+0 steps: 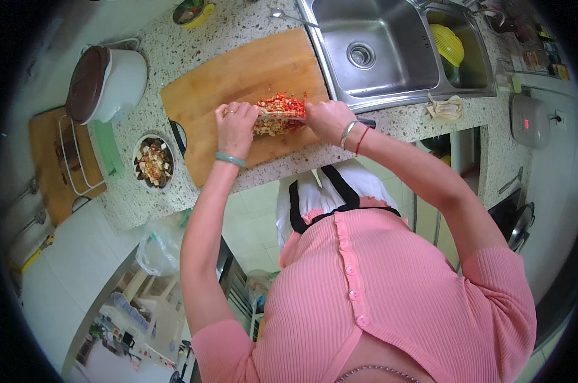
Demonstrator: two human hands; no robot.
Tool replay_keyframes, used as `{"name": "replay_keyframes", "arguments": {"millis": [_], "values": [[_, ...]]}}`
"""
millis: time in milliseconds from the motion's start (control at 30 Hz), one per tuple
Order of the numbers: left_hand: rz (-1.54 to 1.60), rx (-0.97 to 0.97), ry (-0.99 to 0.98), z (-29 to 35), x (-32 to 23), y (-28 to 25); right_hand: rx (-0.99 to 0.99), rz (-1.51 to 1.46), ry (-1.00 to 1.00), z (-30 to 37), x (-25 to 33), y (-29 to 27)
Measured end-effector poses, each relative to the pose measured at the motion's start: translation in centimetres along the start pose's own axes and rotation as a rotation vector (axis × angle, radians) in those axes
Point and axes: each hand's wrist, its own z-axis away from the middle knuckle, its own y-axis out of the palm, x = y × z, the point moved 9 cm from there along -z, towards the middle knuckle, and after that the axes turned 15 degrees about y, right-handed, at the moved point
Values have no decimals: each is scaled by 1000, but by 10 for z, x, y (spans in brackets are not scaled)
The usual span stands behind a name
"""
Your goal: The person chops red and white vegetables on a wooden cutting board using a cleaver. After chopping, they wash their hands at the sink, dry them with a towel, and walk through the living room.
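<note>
A wooden cutting board (244,70) lies on the speckled counter, with a heap of chopped red pepper (281,102) and pale chopped bits that look like garlic (271,126) on it. Through the heap runs a kitchen knife (284,116), its blade seen nearly edge-on. My right hand (329,121) is closed round the knife's handle, whose dark end sticks out past my wrist. At the blade's far left end, my left hand (237,129) has its fingers bent and pressed together on the blade; my fingertips are partly hidden.
Left of the board stands a bowl (154,163) of dark slices topped with pale chopped bits. Behind it is a white pot with a brown lid (101,83). A steel sink (375,45) with a yellow basket (447,45), a cloth (445,108) and a spoon (292,17) lie rightward.
</note>
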Motion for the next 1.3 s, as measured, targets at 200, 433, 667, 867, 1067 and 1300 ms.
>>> {"name": "replay_keyframes", "arguments": {"millis": [200,433,667,867,1067,1300], "values": [[55,130,201,-4,20,-29,75,-266,33,19,33,23],[108,355,312,9,44,-11,158,-460,155,10,62,71],[90,209,393,-21,32,-4,118,-386,203,10,29,50],[71,119,288,-34,24,-15,110,-69,165,7,10,-30],[-62,27,60,-17,5,4,57,96,45,-21,-9,-20],[-95,25,-3,-17,-1,10,57,78,10,-18,-13,-19]]}}
